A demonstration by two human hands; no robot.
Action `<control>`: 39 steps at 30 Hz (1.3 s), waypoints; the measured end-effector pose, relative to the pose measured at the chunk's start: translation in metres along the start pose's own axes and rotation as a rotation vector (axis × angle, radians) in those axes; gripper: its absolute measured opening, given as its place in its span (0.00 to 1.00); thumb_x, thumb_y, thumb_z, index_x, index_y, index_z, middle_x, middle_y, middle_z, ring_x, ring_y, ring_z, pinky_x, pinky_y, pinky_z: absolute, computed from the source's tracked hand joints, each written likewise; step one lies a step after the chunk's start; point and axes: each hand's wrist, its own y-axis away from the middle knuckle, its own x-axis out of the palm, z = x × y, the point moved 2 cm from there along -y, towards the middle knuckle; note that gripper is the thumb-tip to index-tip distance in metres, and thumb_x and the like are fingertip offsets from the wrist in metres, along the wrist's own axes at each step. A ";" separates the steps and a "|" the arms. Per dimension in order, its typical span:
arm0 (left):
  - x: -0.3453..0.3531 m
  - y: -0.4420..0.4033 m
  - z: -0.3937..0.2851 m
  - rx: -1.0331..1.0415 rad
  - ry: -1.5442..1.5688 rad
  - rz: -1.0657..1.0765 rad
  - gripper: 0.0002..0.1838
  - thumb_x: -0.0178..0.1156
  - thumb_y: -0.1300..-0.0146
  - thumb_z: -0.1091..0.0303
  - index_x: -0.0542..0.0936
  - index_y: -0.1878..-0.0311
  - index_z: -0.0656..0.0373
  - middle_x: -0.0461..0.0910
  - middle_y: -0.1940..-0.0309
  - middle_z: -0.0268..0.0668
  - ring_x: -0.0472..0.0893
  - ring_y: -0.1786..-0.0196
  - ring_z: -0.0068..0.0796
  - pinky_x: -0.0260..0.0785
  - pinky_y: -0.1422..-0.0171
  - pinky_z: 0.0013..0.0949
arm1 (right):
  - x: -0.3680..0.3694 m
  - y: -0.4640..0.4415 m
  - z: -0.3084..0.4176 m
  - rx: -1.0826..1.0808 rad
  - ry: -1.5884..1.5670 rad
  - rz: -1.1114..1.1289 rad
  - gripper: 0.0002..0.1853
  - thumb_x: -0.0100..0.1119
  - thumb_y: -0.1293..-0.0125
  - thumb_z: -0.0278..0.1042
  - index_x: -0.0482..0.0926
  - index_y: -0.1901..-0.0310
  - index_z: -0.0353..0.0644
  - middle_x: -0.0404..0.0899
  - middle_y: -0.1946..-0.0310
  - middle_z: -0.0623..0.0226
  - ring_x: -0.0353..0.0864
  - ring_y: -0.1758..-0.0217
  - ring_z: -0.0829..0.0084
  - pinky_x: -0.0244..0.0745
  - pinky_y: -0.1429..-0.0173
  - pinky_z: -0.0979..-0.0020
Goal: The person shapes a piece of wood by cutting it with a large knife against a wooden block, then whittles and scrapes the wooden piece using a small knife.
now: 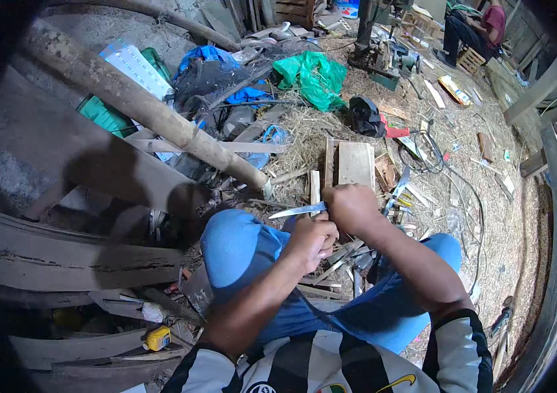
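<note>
My right hand [355,208] is closed around the handle of a knife [297,211], its blade pointing left over my knees. Just below the blade, my left hand [314,239] is closed, apparently around the lower end of a pale wooden strip [315,186]. The blade crosses the strip close to my left fingers; whether it cuts in cannot be seen. Beyond my hands lies a wooden block [356,164] on the ground. A second, broader blade [400,182] lies to the right of it.
A bamboo pole [141,101] slants across the left, above long planks [75,255]. A green plastic bag [311,78], a black cable [478,216] and a yellow bottle [157,338] lie around. Shavings cover the ground. Another person [478,33] sits at the far right.
</note>
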 end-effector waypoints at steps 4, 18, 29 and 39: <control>-0.002 -0.006 -0.003 -0.007 -0.015 0.053 0.19 0.55 0.50 0.84 0.61 0.72 0.44 0.55 0.86 0.21 0.53 0.89 0.15 0.44 0.87 0.25 | -0.017 -0.006 -0.004 0.071 0.014 0.043 0.09 0.59 0.43 0.39 0.80 0.68 0.44 0.84 0.74 0.54 0.86 0.69 0.52 0.80 0.65 0.53; -0.022 0.016 -0.006 0.024 0.133 -0.013 0.20 0.53 0.49 0.86 0.59 0.76 0.44 0.56 0.87 0.22 0.52 0.90 0.15 0.42 0.88 0.25 | -0.023 -0.015 -0.069 0.375 0.016 -0.069 0.09 0.56 0.41 0.32 0.83 0.64 0.41 0.84 0.70 0.48 0.86 0.65 0.49 0.80 0.60 0.51; -0.006 0.002 0.002 0.061 0.069 -0.007 0.21 0.56 0.50 0.85 0.59 0.77 0.44 0.55 0.87 0.22 0.52 0.90 0.16 0.43 0.88 0.26 | -0.007 0.002 0.012 -0.017 -0.050 0.084 0.09 0.60 0.43 0.38 0.82 0.66 0.41 0.85 0.68 0.52 0.88 0.66 0.53 0.82 0.63 0.54; 0.016 0.025 0.014 0.140 -0.046 -0.011 0.20 0.54 0.49 0.86 0.59 0.76 0.45 0.59 0.86 0.23 0.55 0.90 0.16 0.44 0.89 0.25 | 0.017 -0.016 -0.087 0.328 -0.003 -0.224 0.07 0.56 0.43 0.28 0.84 0.69 0.41 0.84 0.70 0.50 0.86 0.67 0.49 0.79 0.64 0.50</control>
